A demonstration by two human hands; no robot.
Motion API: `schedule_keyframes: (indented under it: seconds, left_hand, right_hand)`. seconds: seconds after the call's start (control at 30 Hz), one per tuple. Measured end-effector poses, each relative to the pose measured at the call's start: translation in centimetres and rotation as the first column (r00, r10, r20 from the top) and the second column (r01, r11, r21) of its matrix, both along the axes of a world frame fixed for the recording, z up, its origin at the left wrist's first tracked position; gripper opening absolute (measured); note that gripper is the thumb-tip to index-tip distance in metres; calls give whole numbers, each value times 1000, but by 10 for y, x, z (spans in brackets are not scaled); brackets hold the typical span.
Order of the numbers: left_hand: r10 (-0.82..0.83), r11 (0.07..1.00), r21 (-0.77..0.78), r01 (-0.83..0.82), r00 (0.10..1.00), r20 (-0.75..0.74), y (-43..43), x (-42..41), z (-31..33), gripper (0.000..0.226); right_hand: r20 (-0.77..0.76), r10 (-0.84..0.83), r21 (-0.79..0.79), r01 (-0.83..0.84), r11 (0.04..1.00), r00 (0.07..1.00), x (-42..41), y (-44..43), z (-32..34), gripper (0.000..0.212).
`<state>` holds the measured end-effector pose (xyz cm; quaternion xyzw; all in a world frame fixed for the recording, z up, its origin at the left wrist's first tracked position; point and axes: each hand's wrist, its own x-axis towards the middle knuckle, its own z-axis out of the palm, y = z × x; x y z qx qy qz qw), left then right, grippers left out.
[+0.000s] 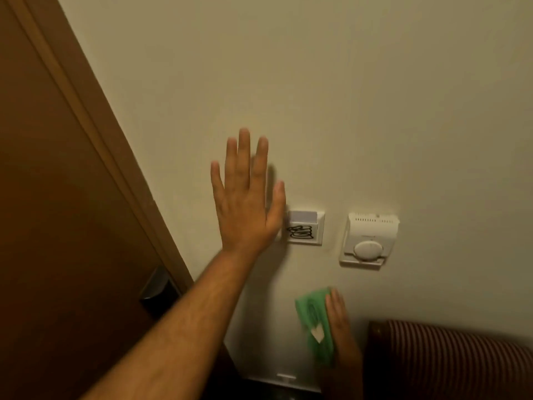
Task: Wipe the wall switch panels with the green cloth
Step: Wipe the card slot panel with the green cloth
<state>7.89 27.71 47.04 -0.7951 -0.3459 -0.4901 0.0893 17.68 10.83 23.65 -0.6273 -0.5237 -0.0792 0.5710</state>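
— Green cloth [315, 327] low on wall [375, 96], under right hand [340, 327], below both panels. Fingers pinned on it.
— Left hand [245, 197]?
— Flat, fingers spread, nothing held, overlapping left edge of card switch panel [306, 228]. Forearm stretched up from lower left.
— Tip for wipe?
— Slide cloth up, light pressure over scribbled plate, then round-dial panel [369, 241]. Shift left hand off plate edge first.
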Motion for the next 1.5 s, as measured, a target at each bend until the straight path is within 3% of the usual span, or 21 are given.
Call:
schedule_keyframes:
  seconds: [0.2,0.3,0.67,1.03,1.2,1.37,1.5]
  left_hand:
    - [-22,975,221,16,999,23,49,14,79,70]
    - [-12,965,261,10,1000,7,62,17,86,72]
    - [45,942,334,-42,999,1,78,19,75,69]
    - [73,909,402,-109,992,103,87,24,64,55]
    - [57,904,412,-117,986,154,89,25,60,52]
    - [35,897,429,-106,985,171,88,25,59,51]
    - [26,896,432,-106,982,187,87,26,58,50]
  right_hand:
    - [134,-164,101,151,983,977,-1,45,72,61]
    - [231,-216,93,199,975,949,2,58,71,58]
    - [348,-336,133,309,942,875,11,94,40,50]
    - [295,-359,108,342,933,886,-3,113,25,56]
    - [341,-360,70,359,931,868,8,103,27,56]
    - [197,-387,16,392,920,901,-5,105,27,57]
    - [252,-336,-11,350,937,908,-22,120,22,80]
